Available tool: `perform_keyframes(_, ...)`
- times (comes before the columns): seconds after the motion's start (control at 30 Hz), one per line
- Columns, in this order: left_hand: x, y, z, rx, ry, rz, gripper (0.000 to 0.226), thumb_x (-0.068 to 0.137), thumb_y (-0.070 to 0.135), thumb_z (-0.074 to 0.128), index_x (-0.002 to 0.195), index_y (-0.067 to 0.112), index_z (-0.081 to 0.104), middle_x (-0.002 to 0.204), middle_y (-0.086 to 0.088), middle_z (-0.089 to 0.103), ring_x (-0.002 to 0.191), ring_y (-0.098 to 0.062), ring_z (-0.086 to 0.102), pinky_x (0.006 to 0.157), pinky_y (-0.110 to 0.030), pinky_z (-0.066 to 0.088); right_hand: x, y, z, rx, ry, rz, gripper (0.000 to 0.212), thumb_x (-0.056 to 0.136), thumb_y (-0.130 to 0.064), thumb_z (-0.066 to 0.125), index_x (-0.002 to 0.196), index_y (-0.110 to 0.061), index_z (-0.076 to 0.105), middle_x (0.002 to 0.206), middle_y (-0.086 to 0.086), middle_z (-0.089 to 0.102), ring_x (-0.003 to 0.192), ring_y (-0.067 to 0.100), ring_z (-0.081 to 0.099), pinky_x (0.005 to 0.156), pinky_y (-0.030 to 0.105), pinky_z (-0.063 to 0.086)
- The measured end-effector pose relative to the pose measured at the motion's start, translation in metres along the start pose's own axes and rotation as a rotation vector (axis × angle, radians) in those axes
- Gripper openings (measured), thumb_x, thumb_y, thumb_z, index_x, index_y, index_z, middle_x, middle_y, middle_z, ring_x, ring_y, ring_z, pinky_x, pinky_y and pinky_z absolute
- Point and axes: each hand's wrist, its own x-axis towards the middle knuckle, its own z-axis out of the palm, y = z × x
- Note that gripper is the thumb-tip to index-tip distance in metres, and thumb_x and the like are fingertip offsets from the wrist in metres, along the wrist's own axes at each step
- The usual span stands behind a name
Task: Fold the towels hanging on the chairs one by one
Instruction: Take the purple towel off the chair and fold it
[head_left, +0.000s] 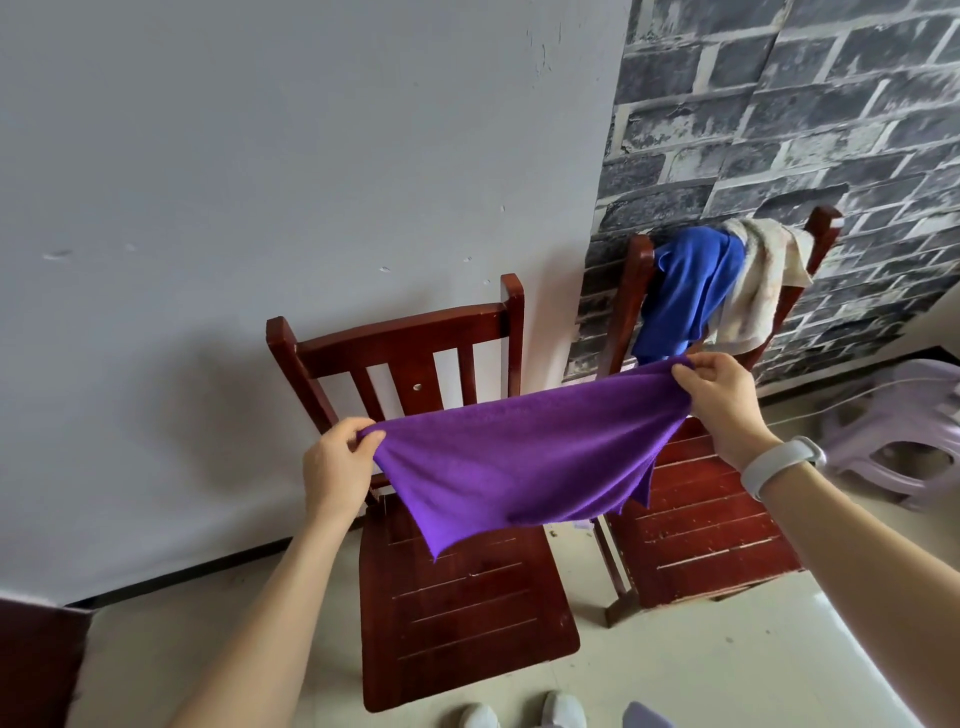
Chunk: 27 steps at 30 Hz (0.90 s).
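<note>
A purple towel (524, 457) is stretched out in the air above two dark red wooden chairs. My left hand (337, 465) pinches its left corner and my right hand (719, 400) pinches its right corner, a little higher. The towel's lower edge sags toward the seat of the left chair (462, 613). On the backrest of the right chair (701, 525) hang a blue towel (685, 291) and a cream towel (761, 280), side by side. A white band sits on my right wrist.
Both chairs stand against the wall, grey-white on the left and brick-patterned on the right. A pale lilac plastic stool (904, 431) stands on the floor at the right. White shoes (524, 714) show at the bottom edge, and a dark red piece of furniture (36, 665) fills the bottom left corner.
</note>
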Motion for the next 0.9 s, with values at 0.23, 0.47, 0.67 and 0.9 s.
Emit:
perform_keyframes(0.23,0.006,0.001,-0.018,-0.419,-0.064,-0.248,0.030,0.084,0.005,0.061,0.114,0.009,0.063,0.114,-0.007,0.063,0.103,-0.015,0.055,0.095,-0.029,0.041,-0.007,-0.006,-0.005,0.021,-0.225,0.027,0.019,0.088,-0.006,0.055,0.106,-0.014,0.057,0.085,0.009,0.058,0.077,0.020,0.056,0.078,0.038,0.049)
perform_keyframes(0.47,0.002,-0.002,-0.037,-0.071,-0.034,-0.078,0.028,0.083,0.007,0.064,0.110,0.004,0.065,0.106,-0.014,0.067,0.096,-0.026,0.061,0.084,-0.030,0.045,-0.018,-0.014,-0.005,-0.591,-0.477,-0.237,0.039,0.082,-0.004,0.062,0.120,-0.007,0.058,0.103,0.009,0.060,0.086,0.016,0.056,0.081,0.024,0.043)
perform_keyframes(0.67,-0.022,-0.027,-0.037,0.039,-0.054,-0.019,0.016,0.087,0.005,0.057,0.100,-0.002,0.063,0.114,-0.014,0.052,0.098,-0.027,0.056,0.083,-0.027,0.040,-0.029,0.020,0.004,-0.755,-0.343,-0.433,0.021,0.083,0.001,0.059,0.102,0.001,0.067,0.100,0.012,0.049,0.097,0.029,0.051,0.090,0.030,0.038)
perform_keyframes(0.9,-0.087,-0.067,-0.017,-0.237,0.000,-0.238,0.027,0.083,0.023,0.050,0.100,0.003,0.051,0.089,-0.009,0.053,0.085,-0.027,0.052,0.078,-0.033,0.038,-0.078,0.082,0.008,-0.553,-0.316,-0.347,0.021,0.089,0.007,0.044,0.103,0.002,0.059,0.090,0.012,0.061,0.086,0.031,0.059,0.076,0.030,0.038)
